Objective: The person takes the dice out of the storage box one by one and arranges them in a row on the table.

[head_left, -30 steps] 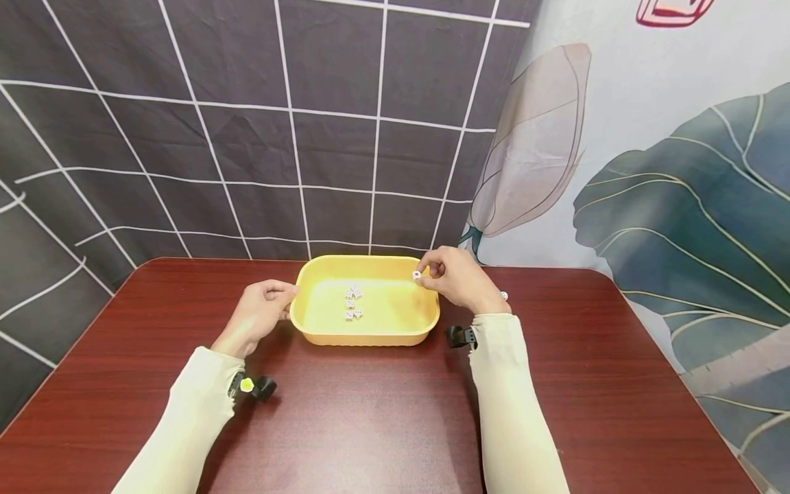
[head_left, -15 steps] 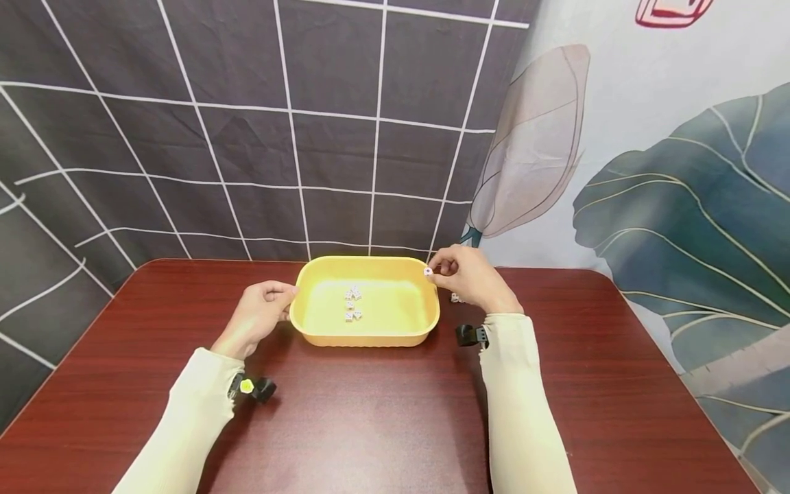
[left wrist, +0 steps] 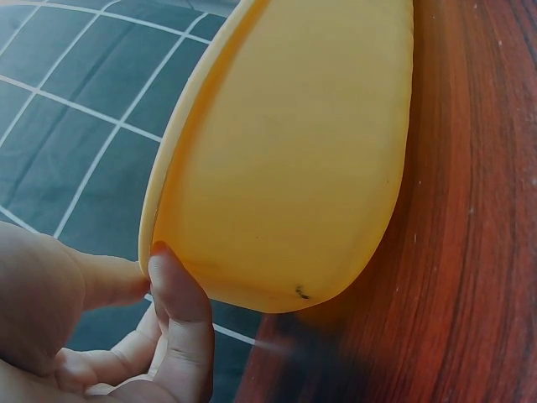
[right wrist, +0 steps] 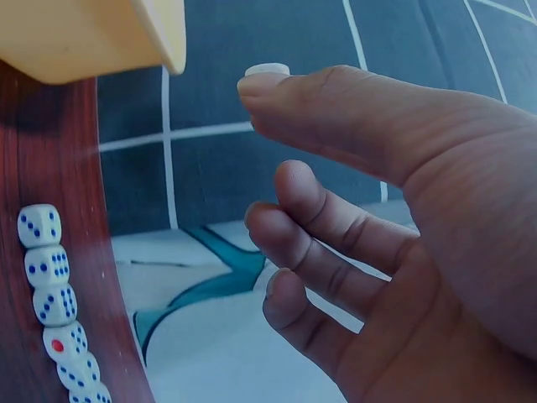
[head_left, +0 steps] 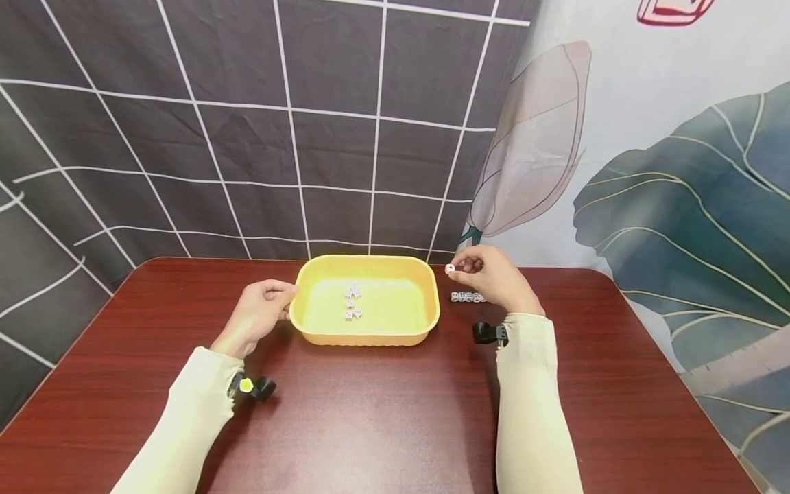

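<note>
A yellow plastic basin [head_left: 364, 339] stands on the table with several white dice [head_left: 350, 304] inside, left of its middle. My left hand [head_left: 262, 309] pinches the basin's left rim between thumb and finger, as the left wrist view shows close up. To the right of the basin, my right hand [head_left: 494, 278] pinches one die [head_left: 450, 268] at its fingertips, raised above the table. In the right wrist view the thumb hides most of that die [right wrist: 268, 69]. Below this hand a row of dice [head_left: 463, 297] lies on the table, its right end partly behind the hand.
The dark red wooden table [head_left: 364, 418] ends at the back against a grey grid-patterned cloth [head_left: 333, 158]. A pale cloth with leaf prints [head_left: 679, 206] hangs at the right. Black camera mounts [head_left: 487, 334] sit at both wrists.
My right hand has moved right with the die, from over the basin's right end to beside it, uncovering the row of dice. The left hand and basin have stayed put.
</note>
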`<action>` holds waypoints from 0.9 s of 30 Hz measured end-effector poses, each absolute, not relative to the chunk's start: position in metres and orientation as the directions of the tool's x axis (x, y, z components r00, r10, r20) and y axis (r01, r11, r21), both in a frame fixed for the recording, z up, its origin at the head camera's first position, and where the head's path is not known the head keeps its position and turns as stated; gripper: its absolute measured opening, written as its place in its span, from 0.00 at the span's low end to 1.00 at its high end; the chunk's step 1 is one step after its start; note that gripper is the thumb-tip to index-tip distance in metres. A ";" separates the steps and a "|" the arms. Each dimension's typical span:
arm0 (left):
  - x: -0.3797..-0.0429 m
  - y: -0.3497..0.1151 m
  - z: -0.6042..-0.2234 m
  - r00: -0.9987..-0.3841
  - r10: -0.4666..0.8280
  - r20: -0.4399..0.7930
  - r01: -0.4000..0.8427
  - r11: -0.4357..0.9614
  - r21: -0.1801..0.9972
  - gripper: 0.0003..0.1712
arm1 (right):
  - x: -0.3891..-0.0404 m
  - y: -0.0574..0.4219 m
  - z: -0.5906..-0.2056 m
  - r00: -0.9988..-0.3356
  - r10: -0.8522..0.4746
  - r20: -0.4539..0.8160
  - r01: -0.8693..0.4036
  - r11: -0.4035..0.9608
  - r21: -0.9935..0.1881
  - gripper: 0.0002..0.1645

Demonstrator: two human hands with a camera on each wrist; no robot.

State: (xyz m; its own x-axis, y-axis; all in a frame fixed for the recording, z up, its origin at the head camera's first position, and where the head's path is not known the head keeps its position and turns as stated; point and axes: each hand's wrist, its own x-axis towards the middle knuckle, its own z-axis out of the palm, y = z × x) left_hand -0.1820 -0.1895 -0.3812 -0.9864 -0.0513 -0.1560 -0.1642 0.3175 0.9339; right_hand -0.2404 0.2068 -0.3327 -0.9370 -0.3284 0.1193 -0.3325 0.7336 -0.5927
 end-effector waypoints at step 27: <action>-0.183 -0.189 -0.383 -0.988 -0.050 -0.148 -0.156 0.295 0.943 0.21 | -0.233 0.264 -0.346 -0.980 -0.153 0.127 -0.198 0.801 -0.565 0.08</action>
